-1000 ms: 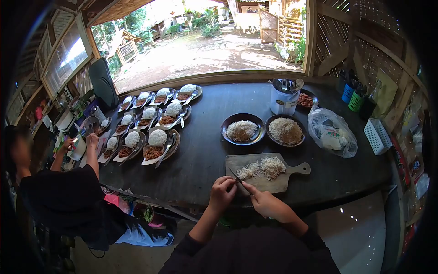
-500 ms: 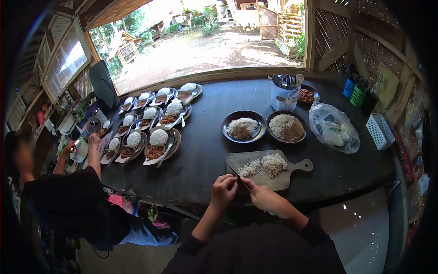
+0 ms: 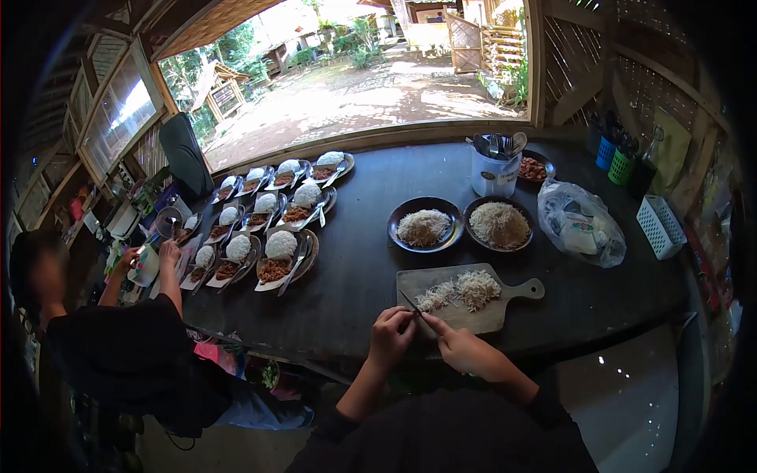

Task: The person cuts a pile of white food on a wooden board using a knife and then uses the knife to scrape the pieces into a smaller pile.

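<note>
Two hands [image 3: 430, 339] w/ knife [image 3: 411, 303], one board [image 3: 465, 296], two bowls [image 3: 461, 225].

Dark table [image 3: 355, 276], pale wooden cutting board [image 3: 465, 311], white shreds [image 3: 465, 290], brown bowls [image 3: 394, 225], white rice mounds [image 3: 280, 244], blue and green cups [image 3: 613, 162].

open-air food kitchen | rice plates [image 3: 272, 256] in rows | cutting board [image 3: 461, 296] | utensil tub [image 3: 494, 172]

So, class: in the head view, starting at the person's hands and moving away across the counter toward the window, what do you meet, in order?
Hands with the knife → cutting board → two dark bowls of shreds → white utensil tub.
</note>
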{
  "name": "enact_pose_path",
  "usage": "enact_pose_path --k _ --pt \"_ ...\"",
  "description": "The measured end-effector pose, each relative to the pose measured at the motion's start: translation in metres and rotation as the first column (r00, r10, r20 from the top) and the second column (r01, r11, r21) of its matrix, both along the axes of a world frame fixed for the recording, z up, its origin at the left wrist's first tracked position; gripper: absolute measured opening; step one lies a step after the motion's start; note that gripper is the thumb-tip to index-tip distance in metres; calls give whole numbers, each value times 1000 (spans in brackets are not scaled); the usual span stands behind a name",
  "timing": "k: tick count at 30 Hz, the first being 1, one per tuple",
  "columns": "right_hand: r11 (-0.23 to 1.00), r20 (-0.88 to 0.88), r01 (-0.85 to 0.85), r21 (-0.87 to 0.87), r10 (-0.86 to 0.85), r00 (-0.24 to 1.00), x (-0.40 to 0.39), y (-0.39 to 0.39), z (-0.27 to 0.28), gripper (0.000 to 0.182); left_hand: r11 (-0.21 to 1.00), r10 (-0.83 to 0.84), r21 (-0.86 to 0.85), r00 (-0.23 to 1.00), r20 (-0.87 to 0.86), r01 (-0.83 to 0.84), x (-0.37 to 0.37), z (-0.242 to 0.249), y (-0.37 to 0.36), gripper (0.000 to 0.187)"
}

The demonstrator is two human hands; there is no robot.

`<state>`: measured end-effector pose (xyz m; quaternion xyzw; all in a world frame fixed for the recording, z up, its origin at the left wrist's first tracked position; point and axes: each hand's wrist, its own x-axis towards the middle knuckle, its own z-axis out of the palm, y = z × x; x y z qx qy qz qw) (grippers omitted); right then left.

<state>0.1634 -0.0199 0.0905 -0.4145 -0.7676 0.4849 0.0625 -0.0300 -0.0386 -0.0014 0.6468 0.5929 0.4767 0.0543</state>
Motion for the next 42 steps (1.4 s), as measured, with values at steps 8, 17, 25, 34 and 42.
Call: enact_pose_path --k 8,17,25,34,42 --pt "995 48 -35 98 30 998 -5 5 -12 57 1000 -7 -21 1000 23 7 2 8 -2 16" --pt "995 23 -4 98 2 1000 -10 9 -17 57 1000 -16 -11 998 67 17 2 4 -1 12" --pt "995 -55 96 -32 -98 994 -6 2 -13 57 1000 -10 19 1000 27 10 2 6 -1 14" --pt "999 22 32 -28 -31 999 0 -1 -5 55 1000 -25 -9 999 38 25 0 4 -1 16" --pt "1000 -3 18 -15 -18 1000 0 -2 -3 57 999 -10 -30 998 67 12 1 8 -3 16"
